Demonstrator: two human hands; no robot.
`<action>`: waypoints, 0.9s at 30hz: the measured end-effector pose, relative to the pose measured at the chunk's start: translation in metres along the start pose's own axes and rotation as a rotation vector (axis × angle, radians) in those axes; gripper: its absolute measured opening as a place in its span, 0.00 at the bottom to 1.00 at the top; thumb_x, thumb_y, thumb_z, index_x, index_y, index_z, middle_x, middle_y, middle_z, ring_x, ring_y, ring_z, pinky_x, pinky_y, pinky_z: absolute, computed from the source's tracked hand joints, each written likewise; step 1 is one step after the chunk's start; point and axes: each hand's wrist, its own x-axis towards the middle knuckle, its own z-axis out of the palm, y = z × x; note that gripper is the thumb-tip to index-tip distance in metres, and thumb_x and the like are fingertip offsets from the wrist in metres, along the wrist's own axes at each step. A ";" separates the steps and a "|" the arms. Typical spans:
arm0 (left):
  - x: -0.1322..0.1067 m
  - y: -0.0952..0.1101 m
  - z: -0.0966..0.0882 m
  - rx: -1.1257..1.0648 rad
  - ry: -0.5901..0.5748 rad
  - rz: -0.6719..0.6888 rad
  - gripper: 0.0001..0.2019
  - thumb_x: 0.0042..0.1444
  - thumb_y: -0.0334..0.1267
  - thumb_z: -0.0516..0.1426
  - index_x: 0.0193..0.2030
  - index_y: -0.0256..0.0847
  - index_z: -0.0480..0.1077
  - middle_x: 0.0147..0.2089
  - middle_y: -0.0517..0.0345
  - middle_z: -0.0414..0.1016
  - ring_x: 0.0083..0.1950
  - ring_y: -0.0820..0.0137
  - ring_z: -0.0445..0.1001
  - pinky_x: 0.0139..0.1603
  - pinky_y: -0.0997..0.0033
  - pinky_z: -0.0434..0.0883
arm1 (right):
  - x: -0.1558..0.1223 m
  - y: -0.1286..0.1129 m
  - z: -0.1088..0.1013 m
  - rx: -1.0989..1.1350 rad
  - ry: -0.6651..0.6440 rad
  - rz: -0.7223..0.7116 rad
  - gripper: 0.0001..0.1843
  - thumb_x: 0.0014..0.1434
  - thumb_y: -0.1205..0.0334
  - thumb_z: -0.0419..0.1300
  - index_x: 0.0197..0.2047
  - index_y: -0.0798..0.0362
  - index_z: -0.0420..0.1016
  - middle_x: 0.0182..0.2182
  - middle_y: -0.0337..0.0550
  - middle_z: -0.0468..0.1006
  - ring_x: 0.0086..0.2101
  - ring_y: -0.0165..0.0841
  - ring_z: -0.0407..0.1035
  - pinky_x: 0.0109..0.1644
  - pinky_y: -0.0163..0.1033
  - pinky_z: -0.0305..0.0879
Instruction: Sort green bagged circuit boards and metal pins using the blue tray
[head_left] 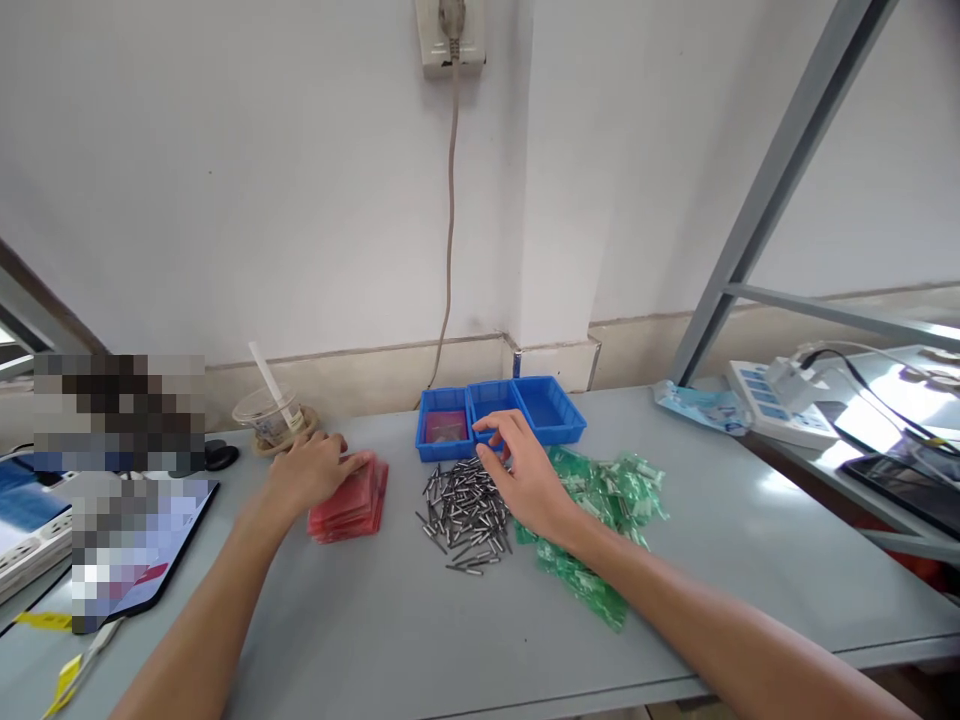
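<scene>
My left hand (pixel 315 468) rests on the top of a stack of red plastic bags (pixel 349 505), thumb apart from the other fingers. No bag is seen lifted from the stack. Over the far right of a heap of small metal pins (pixel 469 510) hovers my right hand (pixel 521 475), with thumb and forefinger apart and nothing visible between them. Just beyond it stand joined blue trays (pixel 551 435); the left compartment contains a reddish bag (pixel 445 427). Filled green plastic bags (pixel 592 585) lie to the right of the heap, partly hidden by my right forearm.
A clear plastic cup (pixel 262 408) with a white straw stands behind my left hand. Far left lie a tablet (pixel 169 545) and a power strip (pixel 34 550). At right are a light-blue packet (pixel 701 408), another power strip (pixel 780 405) and a grey metal frame (pixel 739 240).
</scene>
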 end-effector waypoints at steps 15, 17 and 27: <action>0.009 -0.002 -0.009 -0.243 0.162 0.021 0.16 0.64 0.54 0.58 0.39 0.43 0.73 0.39 0.52 0.81 0.41 0.55 0.77 0.41 0.62 0.68 | 0.000 0.000 0.000 -0.011 -0.009 0.012 0.12 0.73 0.59 0.53 0.57 0.45 0.70 0.53 0.49 0.71 0.47 0.41 0.70 0.43 0.45 0.70; 0.008 0.007 -0.018 -0.452 0.224 -0.006 0.19 0.61 0.59 0.61 0.39 0.43 0.73 0.38 0.55 0.81 0.38 0.59 0.77 0.39 0.65 0.68 | 0.000 0.000 0.000 -0.006 -0.012 0.010 0.11 0.73 0.59 0.53 0.56 0.45 0.71 0.52 0.48 0.72 0.46 0.40 0.70 0.42 0.45 0.69; -0.042 0.127 0.012 -1.510 0.058 0.149 0.19 0.60 0.54 0.66 0.46 0.42 0.70 0.40 0.58 0.80 0.36 0.70 0.76 0.35 0.75 0.69 | -0.005 -0.006 0.003 0.089 -0.202 -0.244 0.17 0.66 0.70 0.61 0.56 0.43 0.72 0.51 0.45 0.70 0.49 0.38 0.68 0.49 0.43 0.70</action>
